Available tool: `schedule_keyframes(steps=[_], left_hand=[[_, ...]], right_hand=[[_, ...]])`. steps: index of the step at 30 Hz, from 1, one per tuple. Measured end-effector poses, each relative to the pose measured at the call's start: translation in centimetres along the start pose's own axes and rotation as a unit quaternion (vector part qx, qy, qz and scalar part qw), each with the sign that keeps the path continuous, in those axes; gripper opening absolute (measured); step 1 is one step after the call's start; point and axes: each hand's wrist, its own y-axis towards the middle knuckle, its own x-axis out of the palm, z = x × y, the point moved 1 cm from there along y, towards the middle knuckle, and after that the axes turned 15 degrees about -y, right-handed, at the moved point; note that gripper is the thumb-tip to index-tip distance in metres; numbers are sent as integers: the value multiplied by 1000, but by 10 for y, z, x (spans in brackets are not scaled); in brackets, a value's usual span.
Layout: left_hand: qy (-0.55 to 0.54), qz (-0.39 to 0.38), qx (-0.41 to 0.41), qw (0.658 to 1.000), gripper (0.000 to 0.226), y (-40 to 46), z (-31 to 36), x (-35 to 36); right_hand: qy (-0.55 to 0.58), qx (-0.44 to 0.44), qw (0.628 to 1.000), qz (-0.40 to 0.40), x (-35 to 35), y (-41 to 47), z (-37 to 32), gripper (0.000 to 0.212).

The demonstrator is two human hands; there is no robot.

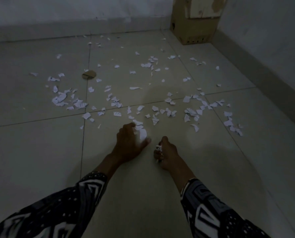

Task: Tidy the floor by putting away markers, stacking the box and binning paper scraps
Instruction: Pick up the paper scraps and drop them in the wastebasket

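Several torn white paper scraps [78,103] lie scattered across the tiled floor [40,143], from the far wall down to my hands. My left hand [128,143] reaches over the nearest scraps [142,133], its fingers and thumb curled round them on the floor. My right hand [164,152] is closed in a fist round a bunch of gathered paper scraps [158,149], which poke out between the fingers. A brown cardboard box [195,21] stands in the far right corner against the wall. No markers are in view.
A round brown cardboard piece [89,75] lies on the floor at the mid left among the scraps. Walls close the area at the back and along the right side. The room is dim.
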Motion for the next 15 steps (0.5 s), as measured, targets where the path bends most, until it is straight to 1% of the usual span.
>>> schedule_keyframes(steps=[1,2,4,7,9,12,15], left_hand=[[57,-10,20,998,100,1,-1,5],[88,-14,33,996,112,4,-2,8],[96,-8,22,995,124,15,-6,9],[86,4,1,996,127,42,-10,6],[105,23,-1,994,125,61,-12,4],[135,55,17,989,124,85,-17,4],[118,79,34,989,121,102,-25,9]], right_hand=[[0,1,1000,-2,0,1,0,30],[3,3,1000,-5,-1,1,0,29],[9,6,1000,-10,-1,1,-1,28],[13,11,1000,-10,-1,3,-4,32],[11,15,1000,-9,-1,4,-5,33],[9,19,1000,-12,-2,6,-6,34],[14,22,1000,-17,-2,7,-6,37]])
